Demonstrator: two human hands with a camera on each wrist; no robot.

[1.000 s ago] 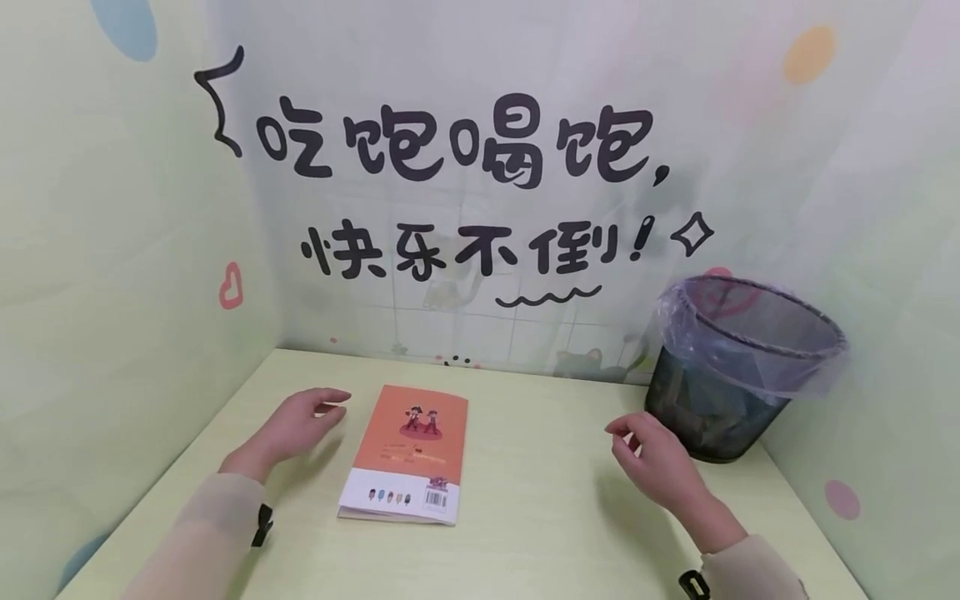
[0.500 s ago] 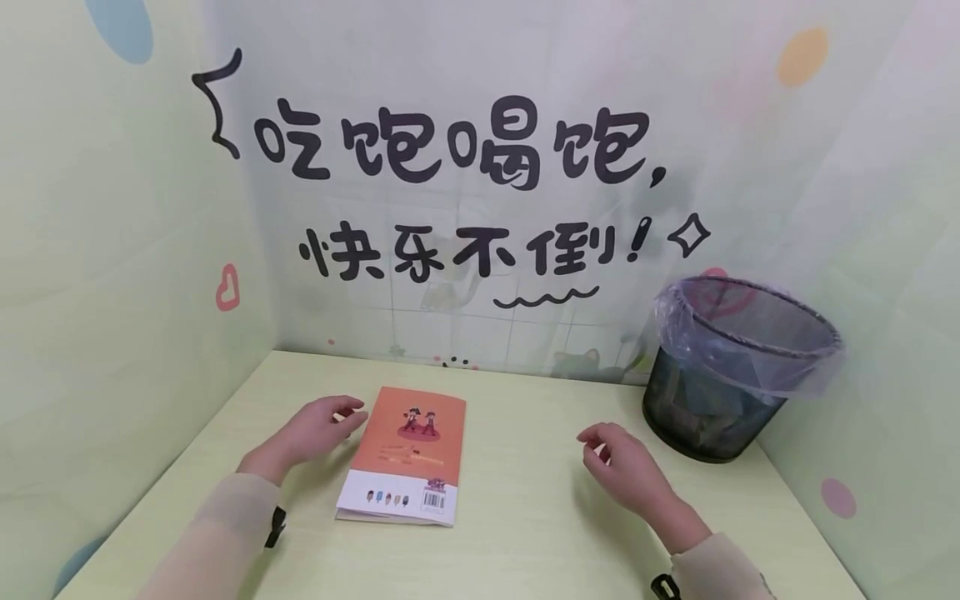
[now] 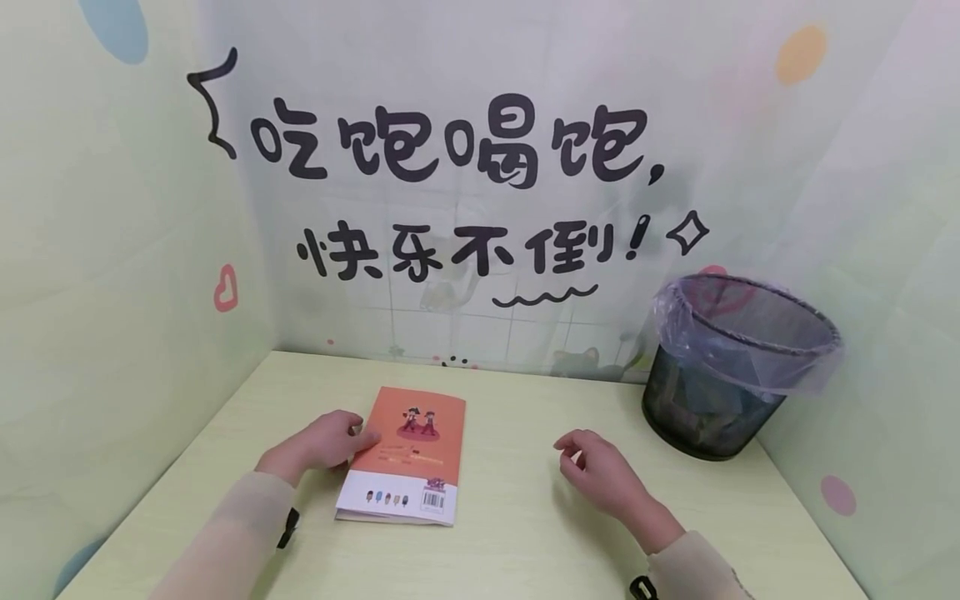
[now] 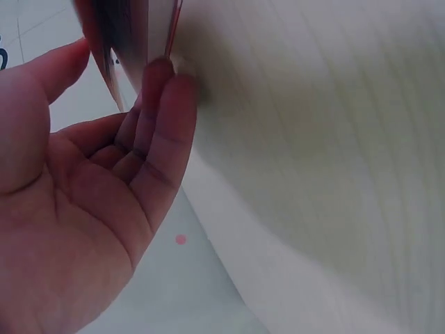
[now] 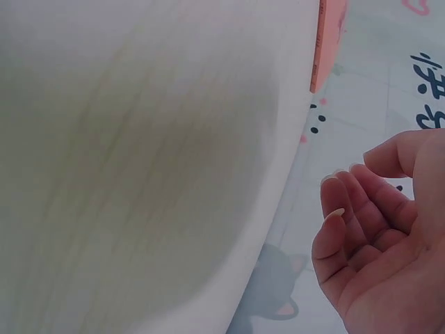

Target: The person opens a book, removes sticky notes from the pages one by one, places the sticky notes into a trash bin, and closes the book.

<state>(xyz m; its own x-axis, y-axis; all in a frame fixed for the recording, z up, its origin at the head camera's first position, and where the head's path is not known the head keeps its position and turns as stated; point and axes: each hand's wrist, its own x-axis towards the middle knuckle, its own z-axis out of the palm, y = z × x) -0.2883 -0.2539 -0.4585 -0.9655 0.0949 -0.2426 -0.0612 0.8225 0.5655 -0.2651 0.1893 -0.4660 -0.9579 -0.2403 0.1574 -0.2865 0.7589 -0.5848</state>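
Note:
A thin book [image 3: 412, 450] lies on the table, its back cover up, orange above and white below, with a barcode and small cartoon figures. My left hand [image 3: 324, 442] is at the book's left edge, thumb over the orange cover. In the left wrist view the book's edge [image 4: 160, 28] comes between the thumb and the curled fingers, whose tips meet its lower side. To the right of the book, my right hand [image 3: 603, 477] hovers above the table with loosely bent fingers. The right wrist view shows nothing in that hand [image 5: 389, 236].
A black mesh waste bin [image 3: 712, 408] with a clear purplish liner [image 3: 780, 367] stands at the table's back right. Pale printed walls enclose the pale wooden table [image 3: 510, 542] on the left, back and right. Black wristbands show at both cuffs.
The left hand has moved right, from beside the book onto its left edge. The right hand has shifted left and slightly nearer, away from the bin. The book has stayed in place.

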